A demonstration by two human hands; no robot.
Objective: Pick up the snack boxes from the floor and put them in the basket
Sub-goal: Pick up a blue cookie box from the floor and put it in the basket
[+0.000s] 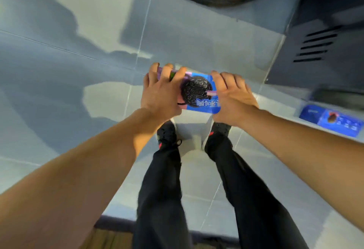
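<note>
Both hands (left hand (162, 93), right hand (232, 99)) grip cookie box (199, 92); second box (332, 120) on floor (59, 71).

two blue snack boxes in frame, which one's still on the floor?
The blue box at the right edge, lying flat on the tiles beside the dark cabinet, untouched. The other, the cookie-print box, is held between the left hand and right hand.
</note>
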